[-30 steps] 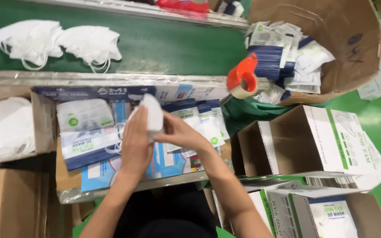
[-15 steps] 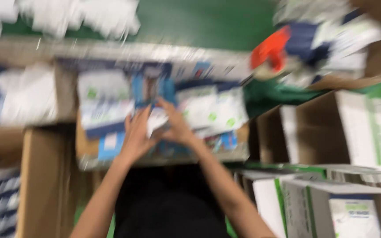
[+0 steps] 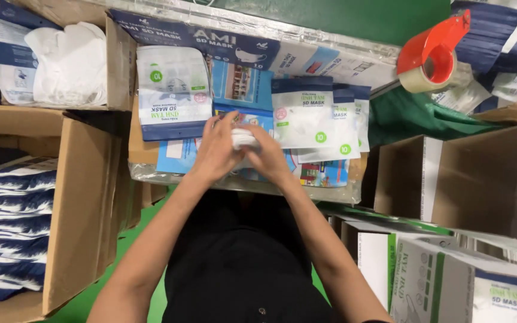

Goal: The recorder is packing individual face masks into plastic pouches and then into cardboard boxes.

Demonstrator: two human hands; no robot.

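Observation:
Both my hands meet over the small work board in front of me. My left hand (image 3: 215, 151) and my right hand (image 3: 265, 157) together grip a folded stack of white face masks (image 3: 242, 140), pressed flat between the palms. A filled white and blue mask pouch (image 3: 172, 91) lies just left of my hands. Several more pouches (image 3: 315, 115) with green round marks are fanned out to the right. Under them lie blue printed sheets (image 3: 242, 84) and a clear plastic-covered cardboard board (image 3: 145, 173).
A cardboard box with loose white masks (image 3: 70, 63) stands at the upper left. A box of blue-and-white empty pouches (image 3: 7, 227) is at the lower left. A red tape dispenser (image 3: 432, 57) sits upper right. Open printed cartons (image 3: 480, 185) stand on the right.
My hands have lowered the white masks from chest height down onto the work board. The camera has tilted down, so the green belt with loose masks is out of view.

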